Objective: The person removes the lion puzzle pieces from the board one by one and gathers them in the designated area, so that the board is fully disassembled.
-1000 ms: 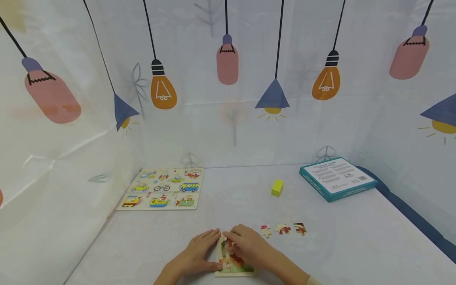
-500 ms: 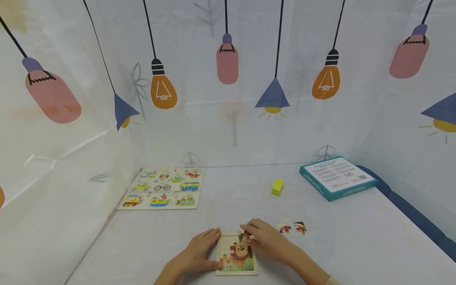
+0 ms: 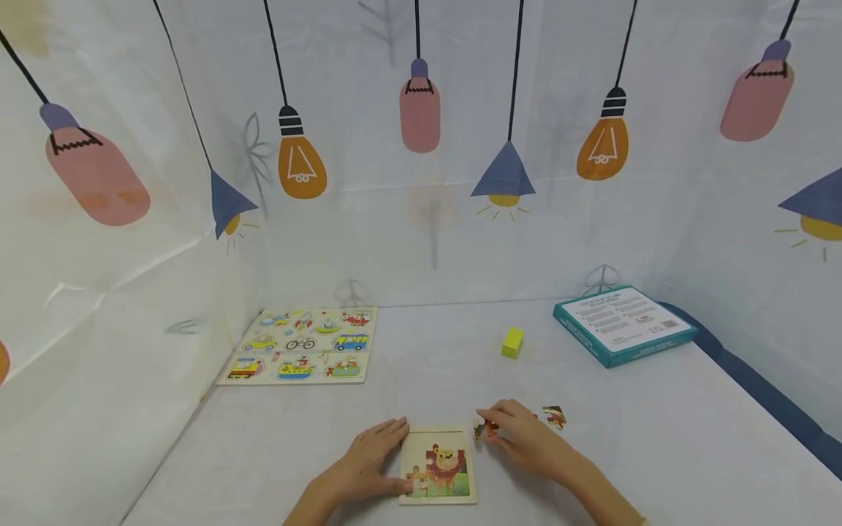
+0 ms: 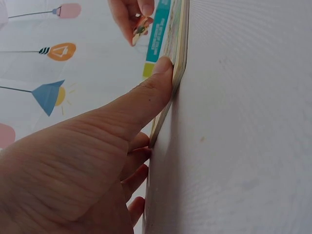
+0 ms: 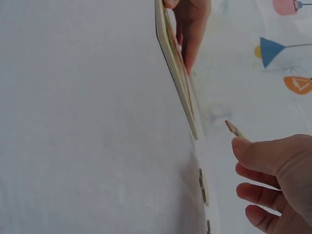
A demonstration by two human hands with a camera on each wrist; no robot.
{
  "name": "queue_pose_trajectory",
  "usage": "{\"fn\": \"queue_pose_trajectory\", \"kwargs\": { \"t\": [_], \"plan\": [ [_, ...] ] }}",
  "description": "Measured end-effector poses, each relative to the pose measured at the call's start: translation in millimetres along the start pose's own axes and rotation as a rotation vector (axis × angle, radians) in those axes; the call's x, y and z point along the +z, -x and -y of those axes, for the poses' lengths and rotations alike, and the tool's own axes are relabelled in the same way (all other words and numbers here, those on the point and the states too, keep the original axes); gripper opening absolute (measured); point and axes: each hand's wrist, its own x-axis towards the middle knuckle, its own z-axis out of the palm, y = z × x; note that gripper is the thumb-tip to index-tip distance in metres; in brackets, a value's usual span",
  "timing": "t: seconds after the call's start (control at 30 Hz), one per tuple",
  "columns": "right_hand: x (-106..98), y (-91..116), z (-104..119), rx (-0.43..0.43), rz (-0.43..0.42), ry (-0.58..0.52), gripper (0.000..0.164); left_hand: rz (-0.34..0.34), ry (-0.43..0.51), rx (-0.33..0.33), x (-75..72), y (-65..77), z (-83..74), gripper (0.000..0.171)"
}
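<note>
My left hand (image 3: 370, 460) lies along the left side of a small wooden jigsaw tray (image 3: 421, 437), fingers extended and thumb pressing its lower-left part. Inside the tray, a partial picture of a lion (image 3: 445, 464) fills the right and lower portion, while bare wood shows at the top and left. Right of the tray, my right hand (image 3: 526, 438) pinches a jigsaw piece (image 5: 234, 128) between thumb and fingers, raised above the table. A loose jigsaw piece (image 3: 555, 416) lies beyond that hand; another is mostly hidden behind the fingers.
A vehicle picture board (image 3: 302, 347) lies at the back left. Behind the right hand stands a yellow block (image 3: 512, 342), and a teal-edged box (image 3: 625, 325) sits at the back right. A white cloth with printed lamps hangs behind the table.
The right hand has moved off the tray to the right, carrying a jigsaw piece out of it and uncovering the lion picture. My left hand has stayed in place.
</note>
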Motion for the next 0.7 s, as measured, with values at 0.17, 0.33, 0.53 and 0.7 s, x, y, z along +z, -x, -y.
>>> {"fn": "queue_pose_trajectory", "kwargs": {
  "t": [0.17, 0.33, 0.53, 0.7],
  "plan": [
    [-5.8, 6.3, -9.3, 0.021, -0.017, 0.009, 0.037, 0.001, 0.005, -0.003, -0.9, -1.0, -0.7, 0.09],
    [-9.4, 10.2, -15.0, 0.065, 0.035, -0.036, 0.034, 0.002, 0.013, -0.003, -1.7, -1.0, -0.8, 0.09],
    [-10.2, 13.4, -16.7, 0.125, 0.101, -0.093, 0.032, 0.007, 0.014, -0.006, -1.1, -1.9, 0.3, 0.091],
    [-8.7, 16.5, -17.1, 0.124, 0.146, -0.155, 0.032, 0.008, 0.007, -0.002, -1.7, -1.2, -0.3, 0.091]
  ]
}}
